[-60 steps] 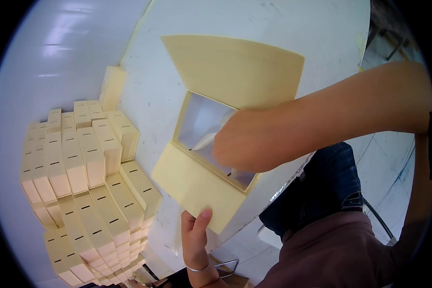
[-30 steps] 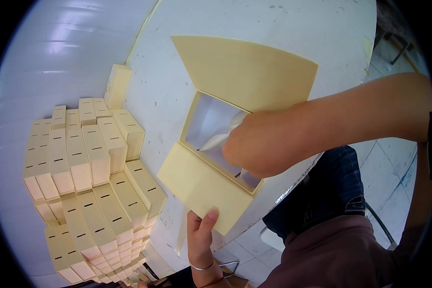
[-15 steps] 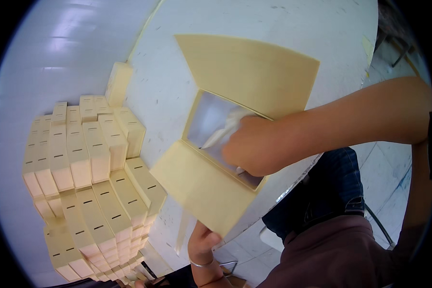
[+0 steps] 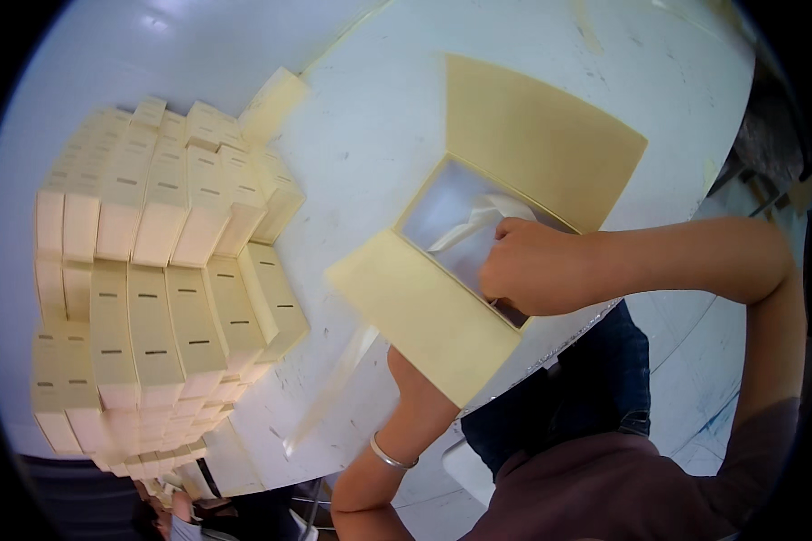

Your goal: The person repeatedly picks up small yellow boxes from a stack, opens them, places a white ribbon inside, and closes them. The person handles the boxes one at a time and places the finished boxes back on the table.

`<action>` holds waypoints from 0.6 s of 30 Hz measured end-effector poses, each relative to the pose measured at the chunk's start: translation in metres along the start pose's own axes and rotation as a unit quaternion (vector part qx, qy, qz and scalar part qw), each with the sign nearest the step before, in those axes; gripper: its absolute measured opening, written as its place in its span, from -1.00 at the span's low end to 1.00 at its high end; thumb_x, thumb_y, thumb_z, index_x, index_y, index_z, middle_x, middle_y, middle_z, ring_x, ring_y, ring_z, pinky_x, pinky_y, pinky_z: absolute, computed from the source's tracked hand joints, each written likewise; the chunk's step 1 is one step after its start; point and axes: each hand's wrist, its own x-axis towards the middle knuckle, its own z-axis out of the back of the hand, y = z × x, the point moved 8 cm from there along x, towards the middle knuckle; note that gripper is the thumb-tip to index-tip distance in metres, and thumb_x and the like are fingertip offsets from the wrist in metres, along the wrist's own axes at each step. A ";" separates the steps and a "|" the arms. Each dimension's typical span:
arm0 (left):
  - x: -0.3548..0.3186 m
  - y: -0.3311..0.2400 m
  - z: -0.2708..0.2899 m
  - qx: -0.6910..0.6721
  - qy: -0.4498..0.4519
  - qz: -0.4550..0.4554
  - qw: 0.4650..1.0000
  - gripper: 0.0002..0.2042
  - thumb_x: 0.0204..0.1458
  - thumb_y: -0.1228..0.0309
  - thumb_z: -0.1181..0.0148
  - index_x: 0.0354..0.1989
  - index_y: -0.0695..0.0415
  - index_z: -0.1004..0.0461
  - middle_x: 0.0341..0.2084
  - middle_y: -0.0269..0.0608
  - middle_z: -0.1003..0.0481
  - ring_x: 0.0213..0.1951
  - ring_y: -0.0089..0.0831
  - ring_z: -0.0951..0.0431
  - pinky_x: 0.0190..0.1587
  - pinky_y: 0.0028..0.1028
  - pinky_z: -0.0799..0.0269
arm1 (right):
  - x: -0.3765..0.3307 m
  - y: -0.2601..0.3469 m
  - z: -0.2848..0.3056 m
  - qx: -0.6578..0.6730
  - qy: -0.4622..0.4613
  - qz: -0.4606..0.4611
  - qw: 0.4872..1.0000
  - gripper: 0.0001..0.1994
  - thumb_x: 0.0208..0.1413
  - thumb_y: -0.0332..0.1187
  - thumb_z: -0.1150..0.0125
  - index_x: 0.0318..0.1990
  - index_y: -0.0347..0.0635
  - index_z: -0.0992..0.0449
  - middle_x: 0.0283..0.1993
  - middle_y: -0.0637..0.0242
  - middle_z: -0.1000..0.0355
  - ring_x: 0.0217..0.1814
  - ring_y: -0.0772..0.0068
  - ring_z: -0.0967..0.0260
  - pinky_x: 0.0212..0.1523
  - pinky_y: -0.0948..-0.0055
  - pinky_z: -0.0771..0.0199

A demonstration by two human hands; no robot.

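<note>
Right hand (image 4: 537, 269) in open box (image 4: 478, 243), scuffed white table (image 4: 379, 135), pale wall (image 4: 108, 54)

Left hand (image 4: 415, 383) mostly hidden behind box flap (image 4: 424, 316); right hand (image 4: 532, 266) covers part of box interior.

Bright, even daylight; soft shadows; fisheye bending (black vignette) at rim.
</note>
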 end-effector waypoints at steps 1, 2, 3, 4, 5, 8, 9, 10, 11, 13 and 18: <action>0.002 -0.002 -0.001 -0.005 0.005 -0.002 1.000 -0.71 -0.22 0.32 -0.21 -0.26 0.12 -0.46 -0.43 -0.17 -0.47 -0.39 -0.21 -0.48 -0.43 -0.35 -0.34 | 0.003 -0.001 -0.001 0.006 -0.001 -0.002 1.000 -0.89 -0.21 -0.53 -0.05 -0.56 -0.20 -0.53 -0.63 0.14 -0.40 -0.51 0.13 -0.34 -0.04 0.22 -0.17; 0.005 -0.004 -0.001 -0.011 0.009 -0.005 1.000 -0.72 -0.21 0.32 -0.19 -0.27 0.12 -0.46 -0.45 -0.17 -0.47 -0.41 -0.21 -0.48 -0.45 -0.35 -0.34 | 0.005 -0.004 -0.003 0.008 0.012 -0.012 1.000 -0.89 -0.19 -0.53 -0.06 -0.52 -0.20 -0.53 -0.58 0.13 -0.41 -0.47 0.13 -0.34 -0.03 0.23 -0.17; 0.006 -0.006 0.001 -0.016 0.012 -0.007 1.000 -0.73 -0.20 0.32 -0.18 -0.29 0.12 -0.46 -0.46 -0.16 -0.47 -0.43 -0.21 -0.48 -0.46 -0.35 -0.35 | 0.006 -0.006 -0.005 0.009 0.024 -0.022 0.999 -0.88 -0.18 -0.52 -0.06 -0.47 -0.21 -0.53 -0.53 0.12 -0.42 -0.43 0.13 -0.35 -0.03 0.25 -0.17; 0.001 -0.001 0.005 0.000 0.009 0.001 1.000 -0.75 -0.21 0.33 -0.18 -0.31 0.12 -0.47 -0.45 -0.15 -0.47 -0.44 -0.21 -0.48 -0.46 -0.35 -0.35 | 0.012 -0.004 -0.008 0.011 0.037 -0.017 0.999 -0.87 -0.17 -0.52 -0.06 -0.42 -0.21 -0.53 -0.48 0.11 -0.43 -0.38 0.13 -0.35 -0.02 0.27 -0.18; -0.004 0.002 0.005 0.009 0.010 0.003 1.000 -0.77 -0.21 0.34 -0.19 -0.34 0.12 -0.47 -0.45 -0.13 -0.47 -0.45 -0.20 -0.47 -0.46 -0.35 -0.35 | 0.010 0.000 0.002 0.037 -0.014 -0.004 0.999 -0.85 -0.15 -0.51 -0.07 -0.37 -0.21 -0.51 -0.42 0.11 -0.42 -0.34 0.12 -0.34 -0.04 0.29 -0.20; -0.027 0.031 0.034 0.042 -0.031 0.109 0.993 -0.91 -0.20 0.45 -0.17 -0.48 0.16 -0.47 -0.51 -0.13 -0.46 -0.49 -0.19 -0.46 -0.47 -0.36 -0.36 | -0.013 0.005 0.028 0.085 -0.177 0.039 0.980 -0.80 -0.12 -0.44 -0.12 -0.26 -0.21 -0.47 -0.30 0.11 -0.40 -0.25 0.10 -0.33 -0.13 0.30 -0.27; -0.046 0.049 0.049 0.048 -0.072 0.136 0.987 -0.93 -0.20 0.48 -0.17 -0.51 0.18 -0.47 -0.55 -0.13 -0.46 -0.50 -0.20 -0.45 -0.48 -0.37 -0.35 | -0.025 0.005 0.035 0.071 -0.240 0.052 0.967 -0.78 -0.12 -0.38 -0.16 -0.26 -0.23 -0.46 -0.31 0.12 -0.40 -0.24 0.10 -0.33 -0.20 0.29 -0.30; -0.071 0.069 0.068 0.071 -0.092 0.198 0.973 -0.95 -0.19 0.49 -0.16 -0.53 0.19 -0.47 -0.59 -0.14 -0.44 -0.52 -0.22 -0.43 -0.49 -0.38 -0.34 | -0.037 0.005 0.043 0.063 -0.309 0.068 0.947 -0.74 -0.11 -0.32 -0.19 -0.26 -0.25 -0.45 -0.32 0.12 -0.39 -0.24 0.11 -0.33 -0.26 0.28 -0.33; -0.101 0.088 0.088 0.093 -0.113 0.258 0.955 -0.95 -0.19 0.50 -0.16 -0.56 0.21 -0.46 -0.63 -0.15 -0.42 -0.55 -0.23 -0.41 -0.49 -0.39 -0.33 | -0.041 0.008 0.042 0.030 -0.314 0.089 0.945 -0.73 -0.11 -0.29 -0.21 -0.27 -0.24 -0.44 -0.33 0.16 -0.38 -0.27 0.13 -0.33 -0.28 0.30 -0.33; -0.167 0.119 0.114 0.130 -0.144 0.360 0.913 -0.93 -0.17 0.50 -0.17 -0.56 0.24 -0.45 -0.68 -0.19 -0.40 -0.57 -0.29 -0.37 -0.48 -0.43 -0.31 | -0.052 0.018 0.038 -0.038 -0.319 0.123 0.939 -0.71 -0.11 -0.23 -0.25 -0.28 -0.23 -0.43 -0.35 0.22 -0.37 -0.33 0.18 -0.32 -0.30 0.34 -0.32; -0.225 0.140 0.118 0.064 -0.183 0.452 0.871 -0.87 -0.15 0.47 -0.17 -0.44 0.27 -0.43 -0.48 -0.13 -0.41 -0.43 -0.30 -0.38 -0.35 -0.43 -0.31 | -0.053 0.032 0.006 -0.157 -0.266 0.161 0.938 -0.67 -0.20 -0.16 -0.29 -0.38 -0.19 -0.40 -0.35 0.29 -0.33 -0.47 0.34 -0.28 -0.43 0.45 -0.26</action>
